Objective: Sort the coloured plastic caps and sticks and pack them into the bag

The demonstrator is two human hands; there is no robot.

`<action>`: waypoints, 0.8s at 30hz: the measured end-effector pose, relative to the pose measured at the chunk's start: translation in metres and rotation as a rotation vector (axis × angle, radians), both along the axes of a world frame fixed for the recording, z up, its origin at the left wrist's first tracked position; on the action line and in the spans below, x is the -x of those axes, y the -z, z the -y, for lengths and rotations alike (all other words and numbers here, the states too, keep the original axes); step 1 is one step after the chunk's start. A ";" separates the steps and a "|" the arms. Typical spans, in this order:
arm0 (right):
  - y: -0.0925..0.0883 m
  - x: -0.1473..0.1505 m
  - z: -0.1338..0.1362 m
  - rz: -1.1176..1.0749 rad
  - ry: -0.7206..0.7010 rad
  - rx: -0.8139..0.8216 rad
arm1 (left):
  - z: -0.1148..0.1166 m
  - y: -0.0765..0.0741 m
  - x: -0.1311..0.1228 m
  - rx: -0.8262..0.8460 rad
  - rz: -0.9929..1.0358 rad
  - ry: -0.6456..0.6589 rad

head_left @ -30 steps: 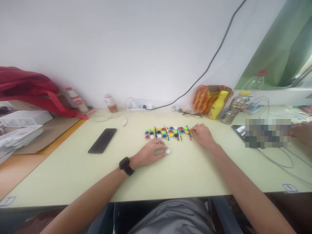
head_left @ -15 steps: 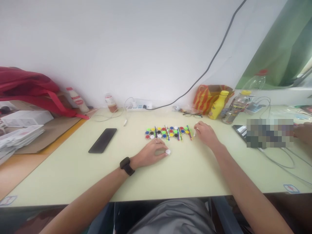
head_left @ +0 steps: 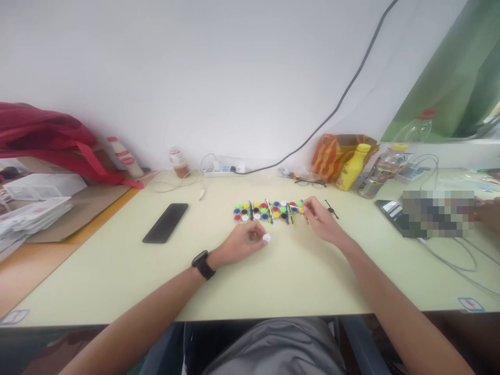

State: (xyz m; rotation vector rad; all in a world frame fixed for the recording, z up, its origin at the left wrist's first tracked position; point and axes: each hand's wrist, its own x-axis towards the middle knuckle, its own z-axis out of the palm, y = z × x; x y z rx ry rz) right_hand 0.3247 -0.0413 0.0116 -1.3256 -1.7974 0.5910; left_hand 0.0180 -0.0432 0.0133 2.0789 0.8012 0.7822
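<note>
My left hand, wearing a black watch, pinches a small white disc just above the desk. Past it lie rows of coloured discs in red, blue, yellow, green, black and white, with thin coloured sticks standing between the groups. At the right end of the rows is my right hand, its fingertips pressed together. Whatever those fingers hold is too small to make out. Beyond that hand lies a thin black stick with a dark round middle.
A black phone lies to the left. Glasses, a striped bag, a yellow bottle and a clear bottle stand or lie at the back. Another person's hand is at the far right, beside cables.
My right hand has shifted slightly left onto the end of the rows, and the black stick beside it now shows. My left hand has lifted a little with the white disc.
</note>
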 end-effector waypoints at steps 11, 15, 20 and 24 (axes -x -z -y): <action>-0.013 0.054 0.031 -0.191 -0.329 0.068 | -0.002 0.007 -0.005 0.291 0.226 0.024; -0.003 0.067 0.034 -0.275 -0.338 0.089 | -0.001 0.007 -0.007 0.231 0.219 0.024; 0.007 0.076 0.034 -0.279 -0.314 0.079 | 0.004 0.002 -0.008 0.179 0.186 0.052; 0.009 0.077 0.034 -0.243 -0.306 0.080 | 0.006 0.001 -0.009 0.131 0.177 0.018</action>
